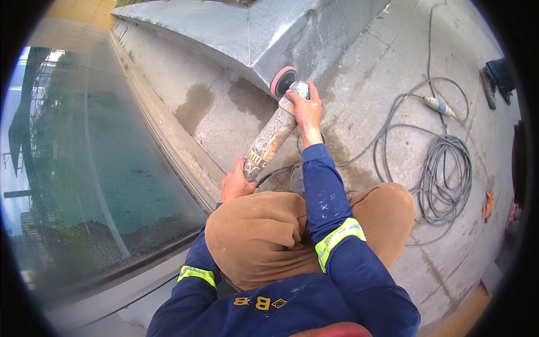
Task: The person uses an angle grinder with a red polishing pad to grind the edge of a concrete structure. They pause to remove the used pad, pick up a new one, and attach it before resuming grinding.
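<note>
A long, grimy rotary polisher (272, 137) runs diagonally through the middle of the head view. My right hand (306, 112) grips its front end just behind the head, and my left hand (238, 184) is wrapped round its rear end, where a dark cable leaves it. The round pink and black pad (281, 82) is at the lower corner of a grey, angled block (264, 33); whether it touches the surface I cannot tell. My knees, in tan trousers, are below the tool, partly hiding the ground.
Glass panes (98, 163) with a ledge run along the left. On the right lie a coiled cable (446, 180), a connector (437, 106) and an orange cloth or glove (487, 205) on grey paving (387, 67). Another person's leg and shoe (492, 81) are at the far right.
</note>
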Demonstrator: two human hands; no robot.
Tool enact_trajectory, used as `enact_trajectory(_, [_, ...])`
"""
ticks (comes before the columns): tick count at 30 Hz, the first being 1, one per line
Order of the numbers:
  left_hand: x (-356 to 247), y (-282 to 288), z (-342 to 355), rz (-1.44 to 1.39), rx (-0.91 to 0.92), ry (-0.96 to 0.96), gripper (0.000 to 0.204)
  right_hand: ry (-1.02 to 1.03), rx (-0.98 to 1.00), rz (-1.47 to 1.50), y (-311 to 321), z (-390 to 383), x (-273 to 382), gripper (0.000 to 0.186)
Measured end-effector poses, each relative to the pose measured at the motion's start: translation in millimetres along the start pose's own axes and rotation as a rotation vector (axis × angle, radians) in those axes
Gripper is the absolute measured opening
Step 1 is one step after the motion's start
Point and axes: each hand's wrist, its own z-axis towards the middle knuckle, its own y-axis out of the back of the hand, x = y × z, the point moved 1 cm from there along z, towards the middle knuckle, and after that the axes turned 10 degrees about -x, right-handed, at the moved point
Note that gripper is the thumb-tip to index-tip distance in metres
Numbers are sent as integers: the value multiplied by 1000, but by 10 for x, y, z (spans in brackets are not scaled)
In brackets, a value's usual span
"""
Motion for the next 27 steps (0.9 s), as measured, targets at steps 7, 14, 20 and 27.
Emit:
enact_trajectory(7, [13, -27, 112, -89, -99, -101, 67, -22, 64, 259, 26, 33, 375, 65])
enact_trajectory(14, [-13, -103, 70, -17, -78, -191, 65, -197, 46, 576, 426, 27, 28, 66])
enact_trajectory(20, [-279, -81, 132, 116, -26, -283, 63, -345, 182, 718, 792, 366, -223, 49])
enact_trajectory(27, [-306, -85, 127, 88, -44, -180, 65, -274, 226, 467, 620, 349, -79, 66])
